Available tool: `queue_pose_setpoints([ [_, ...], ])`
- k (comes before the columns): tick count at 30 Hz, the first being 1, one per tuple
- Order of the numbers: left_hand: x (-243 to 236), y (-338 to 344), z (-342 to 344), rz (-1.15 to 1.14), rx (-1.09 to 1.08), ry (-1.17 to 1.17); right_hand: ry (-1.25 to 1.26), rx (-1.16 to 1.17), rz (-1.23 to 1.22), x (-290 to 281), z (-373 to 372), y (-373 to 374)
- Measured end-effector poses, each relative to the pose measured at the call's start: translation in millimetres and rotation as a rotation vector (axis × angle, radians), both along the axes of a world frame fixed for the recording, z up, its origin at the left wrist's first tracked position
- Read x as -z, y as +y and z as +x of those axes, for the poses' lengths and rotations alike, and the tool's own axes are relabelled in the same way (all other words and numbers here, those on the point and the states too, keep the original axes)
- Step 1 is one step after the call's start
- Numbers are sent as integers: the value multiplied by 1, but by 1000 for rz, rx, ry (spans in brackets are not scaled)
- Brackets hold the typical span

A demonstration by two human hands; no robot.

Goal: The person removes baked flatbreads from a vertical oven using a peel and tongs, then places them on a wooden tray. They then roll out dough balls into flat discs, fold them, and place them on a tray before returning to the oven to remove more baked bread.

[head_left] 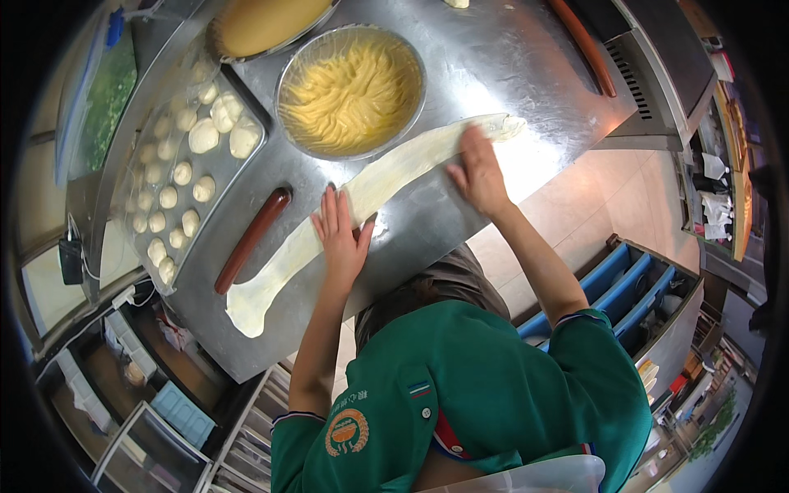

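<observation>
A long, flat strip of pale dough (401, 174) lies slantwise across the steel table, from its near left part to the right. My left hand (339, 238) rests near the strip's middle, fingers stretched out and the thumb apart. Toward the strip's right end, my right hand (479, 174) lies with its fingertips on the dough and its thumb spread, slightly smeared by motion. Neither hand grips anything. To the left of my left hand, a reddish-brown rolling pin (253, 241) sits beside the strip. Beyond the dough stands a metal bowl (422, 92) of thick yellow paste.
A tray (260, 146) at the left holds several dough balls under clear plastic. Another bowl (220, 45) with a yellowish filling stands at the back. A second rolling pin (585, 49) lies far right on the steel table (493, 49). Blue bins (622, 283) stand lower right.
</observation>
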State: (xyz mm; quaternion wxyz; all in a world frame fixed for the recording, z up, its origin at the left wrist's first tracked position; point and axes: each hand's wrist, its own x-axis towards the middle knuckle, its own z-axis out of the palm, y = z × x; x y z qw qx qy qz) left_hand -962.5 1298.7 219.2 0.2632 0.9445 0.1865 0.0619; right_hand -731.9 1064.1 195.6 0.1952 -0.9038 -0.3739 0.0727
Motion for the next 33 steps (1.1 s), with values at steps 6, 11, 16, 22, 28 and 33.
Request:
queue_pose_setpoints([
  [6,-11,11,82,-208,-9,-74,-465,427,235,-1,52,-41],
  [11,5,-36,122,-21,52,-200,-147,403,396,-4,59,-46],
  [16,16,-64,131,85,435,-38,-316,227,364,-9,37,-31],
  [22,6,6,48,139,302,139,-96,519,466,-7,28,-34],
  [28,5,46,-79,174,-28,217,-102,197,354,-12,51,-28],
  [33,3,73,-158,219,-235,166,-167,167,321,-14,37,-5],
])
